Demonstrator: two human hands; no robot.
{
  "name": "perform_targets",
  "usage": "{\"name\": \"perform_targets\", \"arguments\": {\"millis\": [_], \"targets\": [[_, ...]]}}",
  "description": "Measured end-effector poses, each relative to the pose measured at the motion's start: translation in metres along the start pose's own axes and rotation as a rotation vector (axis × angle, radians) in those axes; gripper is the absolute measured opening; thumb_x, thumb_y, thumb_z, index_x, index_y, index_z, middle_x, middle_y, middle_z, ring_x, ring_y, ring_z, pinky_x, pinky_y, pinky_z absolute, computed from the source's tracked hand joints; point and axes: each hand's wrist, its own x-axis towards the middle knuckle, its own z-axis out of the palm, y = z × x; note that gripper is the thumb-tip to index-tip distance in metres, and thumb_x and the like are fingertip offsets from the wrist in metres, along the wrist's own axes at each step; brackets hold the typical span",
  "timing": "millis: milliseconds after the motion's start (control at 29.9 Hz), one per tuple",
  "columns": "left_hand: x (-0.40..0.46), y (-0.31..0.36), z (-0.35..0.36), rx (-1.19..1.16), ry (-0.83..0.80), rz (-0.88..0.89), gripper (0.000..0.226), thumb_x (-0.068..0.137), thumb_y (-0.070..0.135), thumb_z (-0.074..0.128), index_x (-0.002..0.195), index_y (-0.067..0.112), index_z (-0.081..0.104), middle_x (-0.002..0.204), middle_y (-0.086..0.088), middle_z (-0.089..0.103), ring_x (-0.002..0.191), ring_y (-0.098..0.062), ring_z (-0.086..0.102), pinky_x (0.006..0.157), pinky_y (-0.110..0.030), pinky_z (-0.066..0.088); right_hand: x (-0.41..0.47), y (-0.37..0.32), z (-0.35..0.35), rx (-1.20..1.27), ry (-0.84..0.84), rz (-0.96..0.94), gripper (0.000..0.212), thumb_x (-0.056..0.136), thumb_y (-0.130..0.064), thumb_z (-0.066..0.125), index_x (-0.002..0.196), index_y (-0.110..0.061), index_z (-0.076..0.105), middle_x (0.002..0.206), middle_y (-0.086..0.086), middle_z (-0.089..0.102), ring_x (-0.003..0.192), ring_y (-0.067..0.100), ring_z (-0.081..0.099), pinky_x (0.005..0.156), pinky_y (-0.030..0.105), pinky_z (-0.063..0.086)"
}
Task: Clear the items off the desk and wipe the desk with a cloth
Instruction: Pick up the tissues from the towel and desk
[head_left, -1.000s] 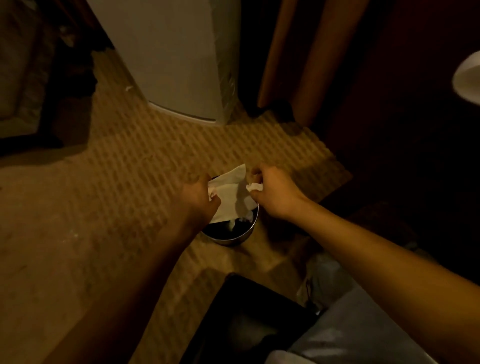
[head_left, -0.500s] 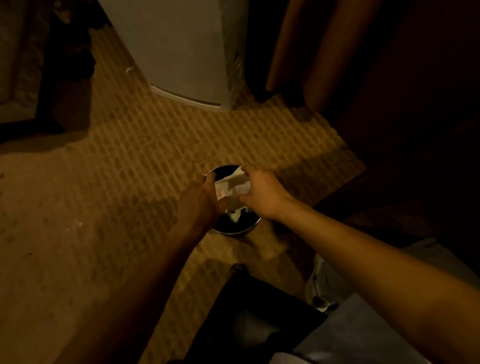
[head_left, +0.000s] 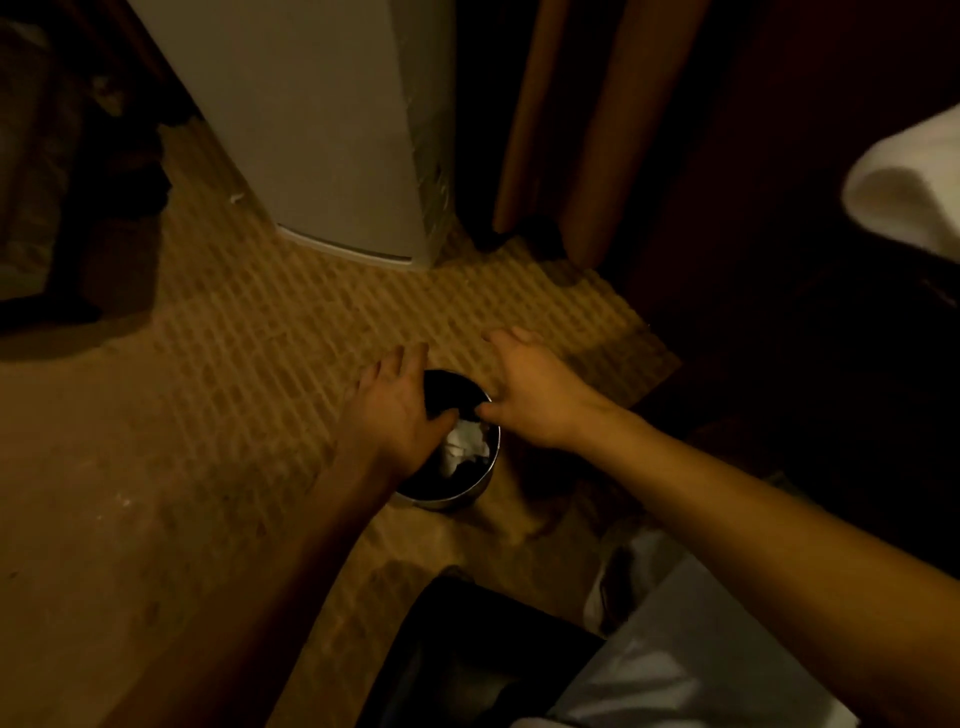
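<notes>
We are looking down at a patterned carpet (head_left: 249, 332) lying across the dim floor, with a pale cabinet (head_left: 332, 130) standing at the far side. Our left hand (head_left: 397, 410) is hovering over the left rim of the small round bin (head_left: 457, 493), fingers spread and holding nothing. Crumpled white paper (head_left: 466, 447) is lying inside the bin. Our right hand (head_left: 530, 395) is hovering over the right rim, fingers likewise spread and empty. A white folded cloth (head_left: 904, 187) is resting far right.
</notes>
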Motion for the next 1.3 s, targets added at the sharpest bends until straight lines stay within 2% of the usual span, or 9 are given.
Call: {"name": "perform_targets", "arguments": {"millis": [67,134,367,568,668,835,969,1169,1302], "targets": [[0.001,0.018,-0.019,-0.015,0.040,0.052,0.080,0.084,0.048,0.060,0.148,0.018,0.023,0.150,-0.010,0.033,0.133,-0.031,0.035,0.105,-0.044,0.035,-0.009,-0.004,-0.022,-0.020,0.045,-0.013,0.067,0.078,-0.026,0.074,0.133,-0.005,0.042,0.133,0.011,0.044,0.126,0.027,0.039,0.103,0.033,0.037],[0.002,0.037,-0.037,-0.023,0.115,0.108,0.080,0.081,0.048,0.063,0.146,0.018,0.028,0.145,-0.010,0.040,0.128,-0.031,0.040,0.103,-0.046,0.038,-0.017,-0.009,-0.043,-0.037,0.091,-0.022,0.069,0.079,-0.027,0.073,0.135,-0.006,0.040,0.135,0.011,0.042,0.128,0.027,0.037,0.103,0.031,0.034],[-0.001,0.106,-0.099,0.030,0.289,0.291,0.078,0.079,0.046,0.066,0.144,0.017,0.033,0.137,-0.009,0.047,0.122,-0.031,0.045,0.097,-0.046,0.041,-0.069,-0.026,-0.122,-0.123,0.339,-0.078,0.075,0.079,-0.032,0.073,0.141,-0.011,0.036,0.136,0.007,0.043,0.125,0.025,0.040,0.103,0.037,0.040],[-0.016,0.176,-0.142,0.003,0.374,0.446,0.074,0.081,0.048,0.061,0.144,0.020,0.034,0.136,-0.008,0.047,0.121,-0.029,0.046,0.096,-0.045,0.041,-0.138,-0.022,-0.183,-0.098,0.537,-0.046,0.070,0.082,-0.029,0.073,0.142,-0.018,0.037,0.138,0.001,0.044,0.125,0.018,0.042,0.098,0.025,0.040],[-0.027,0.225,-0.151,-0.011,0.402,0.559,0.073,0.082,0.046,0.063,0.143,0.020,0.035,0.138,-0.007,0.046,0.123,-0.028,0.045,0.097,-0.045,0.040,-0.179,-0.005,-0.209,-0.107,0.615,0.025,0.070,0.084,-0.032,0.071,0.144,-0.021,0.035,0.144,-0.002,0.040,0.129,0.015,0.039,0.093,0.016,0.032],[-0.043,0.306,-0.143,-0.031,0.378,0.699,0.076,0.084,0.049,0.063,0.146,0.022,0.029,0.145,-0.003,0.040,0.130,-0.024,0.040,0.103,-0.041,0.036,-0.245,0.033,-0.239,-0.154,0.702,0.177,0.073,0.087,-0.037,0.068,0.146,-0.021,0.029,0.150,-0.002,0.034,0.135,0.016,0.034,0.102,0.021,0.029],[-0.062,0.374,-0.131,-0.047,0.355,0.807,0.079,0.084,0.050,0.062,0.147,0.023,0.025,0.145,-0.002,0.040,0.129,-0.023,0.042,0.103,-0.039,0.036,-0.308,0.064,-0.256,-0.147,0.769,0.323,0.076,0.086,-0.036,0.069,0.148,-0.022,0.026,0.152,-0.002,0.031,0.136,0.018,0.034,0.107,0.028,0.033],[-0.110,0.472,-0.103,-0.081,0.284,1.005,0.080,0.085,0.051,0.060,0.149,0.024,0.021,0.151,-0.001,0.035,0.133,-0.022,0.039,0.106,-0.036,0.036,-0.409,0.109,-0.265,-0.144,0.905,0.493,0.074,0.085,-0.032,0.070,0.146,-0.019,0.030,0.145,-0.001,0.037,0.131,0.016,0.037,0.101,0.025,0.036],[-0.148,0.527,-0.079,-0.088,0.225,1.141,0.079,0.085,0.051,0.061,0.149,0.023,0.023,0.148,-0.001,0.038,0.131,-0.021,0.042,0.104,-0.037,0.039,-0.472,0.135,-0.261,-0.156,0.955,0.613,0.077,0.084,-0.034,0.070,0.147,-0.020,0.028,0.146,-0.002,0.036,0.133,0.016,0.034,0.104,0.026,0.035]]}}
